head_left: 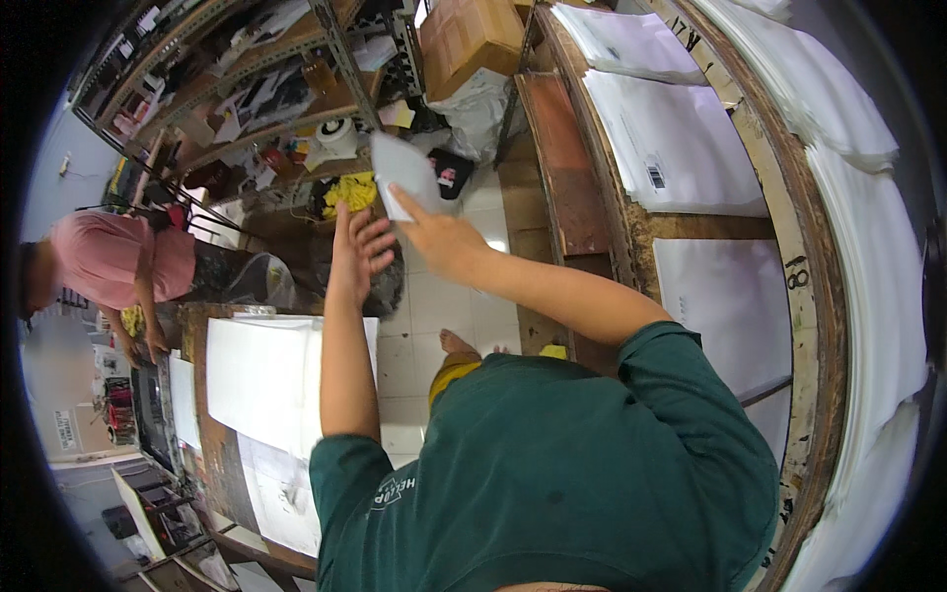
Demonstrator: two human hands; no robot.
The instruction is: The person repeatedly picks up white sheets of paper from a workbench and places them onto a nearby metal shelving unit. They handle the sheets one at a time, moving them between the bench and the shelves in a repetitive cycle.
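In front of me my right hand [442,239] grips the lower end of a thin, pale sheet [406,170]. The sheet stands up above the hand and is blurred by motion, so I cannot tell its material. Just left of it my left hand [359,252] is raised, palm turned toward the sheet, with its fingers apart and nothing in them. A gap shows between the left hand and the sheet. Behind the hands lie a bunched yellow cloth [351,194] and a black item with a pink mark [450,172].
White sheets [266,370] lie stacked on the worktable at my left. Beyond it a person in a pink shirt [109,259] leans over a dark frame. Stacks of white printed sheets [681,138] rest on the wooden rack at right. Cluttered shelves [252,128] and a cardboard box [469,44] stand ahead.
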